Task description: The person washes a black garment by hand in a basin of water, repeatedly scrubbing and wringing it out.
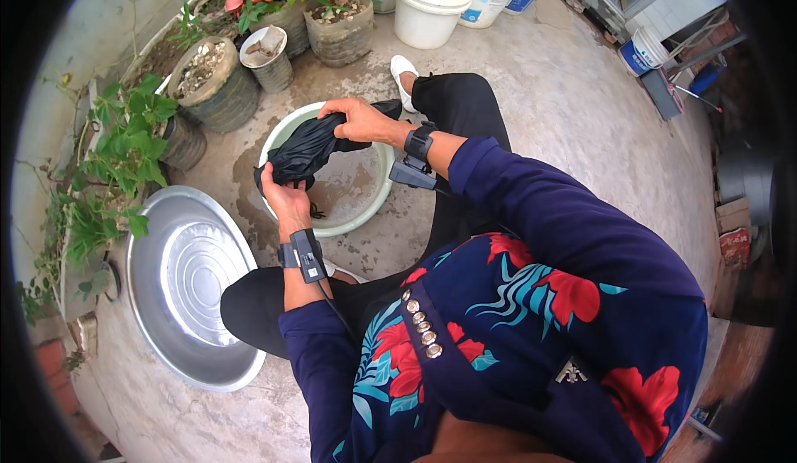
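Observation:
A bundle of wet-looking black fabric (306,148) stretches between my two hands, above a pale green basin (378,204). My left hand (287,198) grips its lower left end, near the basin's rim. Its other end is in my right hand (361,121), whose fingers close over the top of the cloth, and a loose part hangs past that wrist. Cloudy water (352,183) with some foam shows in the basin. A dark strand of material dips into the water beside my left hand. The cloth's underside is hidden.
A large metal basin (205,276) stands at my left, close to my knee. Potted plants (215,83) line the wall ahead. White plastic buckets (433,8) stand farther back on the concrete floor (591,120). A dustpan (661,93) is at the far right.

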`<state>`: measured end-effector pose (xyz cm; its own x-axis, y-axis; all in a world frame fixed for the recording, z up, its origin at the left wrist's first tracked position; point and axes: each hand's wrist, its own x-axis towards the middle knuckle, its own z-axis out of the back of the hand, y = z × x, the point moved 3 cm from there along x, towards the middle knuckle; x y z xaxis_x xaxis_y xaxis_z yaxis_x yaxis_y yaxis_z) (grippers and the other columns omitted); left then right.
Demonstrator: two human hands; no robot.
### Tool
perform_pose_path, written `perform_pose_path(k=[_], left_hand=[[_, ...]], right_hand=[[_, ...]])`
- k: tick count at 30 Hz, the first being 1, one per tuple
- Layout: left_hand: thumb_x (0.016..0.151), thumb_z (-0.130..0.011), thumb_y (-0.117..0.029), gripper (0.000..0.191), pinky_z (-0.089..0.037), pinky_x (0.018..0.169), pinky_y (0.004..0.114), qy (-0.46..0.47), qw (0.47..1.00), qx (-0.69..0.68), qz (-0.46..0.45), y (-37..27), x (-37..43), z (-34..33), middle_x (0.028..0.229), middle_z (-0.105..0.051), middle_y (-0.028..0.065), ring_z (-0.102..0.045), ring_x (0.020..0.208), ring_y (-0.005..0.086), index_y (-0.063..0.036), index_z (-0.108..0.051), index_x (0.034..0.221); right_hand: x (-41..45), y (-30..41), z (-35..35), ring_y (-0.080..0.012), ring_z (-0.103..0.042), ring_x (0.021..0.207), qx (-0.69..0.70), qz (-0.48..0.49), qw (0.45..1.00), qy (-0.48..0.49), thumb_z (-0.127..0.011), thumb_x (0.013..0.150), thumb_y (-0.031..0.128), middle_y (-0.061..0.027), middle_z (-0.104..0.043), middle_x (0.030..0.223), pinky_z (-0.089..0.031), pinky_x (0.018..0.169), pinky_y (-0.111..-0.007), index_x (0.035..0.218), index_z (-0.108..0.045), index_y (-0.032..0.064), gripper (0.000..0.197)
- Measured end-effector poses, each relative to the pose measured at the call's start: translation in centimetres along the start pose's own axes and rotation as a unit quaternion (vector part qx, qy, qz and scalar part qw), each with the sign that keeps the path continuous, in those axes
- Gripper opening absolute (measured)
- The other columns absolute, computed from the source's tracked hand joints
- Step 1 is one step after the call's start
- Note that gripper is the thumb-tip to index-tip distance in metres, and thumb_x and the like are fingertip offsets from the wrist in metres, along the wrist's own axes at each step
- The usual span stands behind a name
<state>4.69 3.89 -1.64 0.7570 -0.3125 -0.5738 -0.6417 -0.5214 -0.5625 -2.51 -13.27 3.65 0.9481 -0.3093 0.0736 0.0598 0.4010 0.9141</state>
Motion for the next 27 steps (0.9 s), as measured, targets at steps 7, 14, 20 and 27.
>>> perform_pose_path(k=[7,14,20,27], left_hand=[[0.069,-0.057,-0.030,0.050,-0.024,0.086,0.038,-0.042,0.972,0.208,0.103,3.6,0.9,2.7,0.116,-0.042,0.0105,-0.030,0.113,0.0214,-0.0050,-0.042,0.110],[0.073,-0.054,-0.023,0.063,-0.026,0.079,0.030,-0.151,0.957,0.244,-0.043,2.6,-0.4,2.2,0.114,-0.040,0.0093,-0.038,0.102,0.0158,-0.0040,-0.022,0.123],[0.079,-0.049,-0.019,0.045,-0.027,0.085,0.033,-0.131,0.960,0.246,-0.030,3.7,-0.4,2.9,0.108,-0.045,0.0064,-0.043,0.099,0.0147,-0.0070,-0.029,0.118],[0.077,-0.052,-0.017,0.044,-0.029,0.084,0.033,-0.118,0.967,0.226,-0.020,4.0,-0.1,3.7,0.105,-0.045,0.0064,-0.043,0.097,0.0150,-0.0077,-0.032,0.114]], right_hand=[[-1.4,-8.4,-3.5,-0.0297,-0.020,0.115,-0.302,-0.059,0.941,0.140,-0.058,0.056,0.004,-0.0115,-0.029,0.121,-0.026,0.086,-0.043,0.112,-0.043,0.0136,0.058],[-0.9,-13.3,-5.2,-0.0369,0.000,0.123,-0.336,-0.238,0.882,0.231,-0.067,0.062,0.019,-0.0169,-0.005,0.134,-0.008,0.093,-0.055,0.128,-0.022,0.0140,0.080],[-0.9,-16.9,-7.9,-0.0369,-0.006,0.123,-0.466,-0.099,0.857,0.199,-0.047,0.076,0.012,-0.0131,-0.012,0.134,0.000,0.088,-0.064,0.125,-0.031,0.0226,0.052],[-3.3,-20.0,-11.0,-0.0337,-0.034,0.106,-0.385,-0.165,0.833,0.361,-0.050,0.071,0.008,-0.0130,-0.038,0.118,-0.028,0.082,-0.054,0.104,-0.053,0.0109,0.033]])
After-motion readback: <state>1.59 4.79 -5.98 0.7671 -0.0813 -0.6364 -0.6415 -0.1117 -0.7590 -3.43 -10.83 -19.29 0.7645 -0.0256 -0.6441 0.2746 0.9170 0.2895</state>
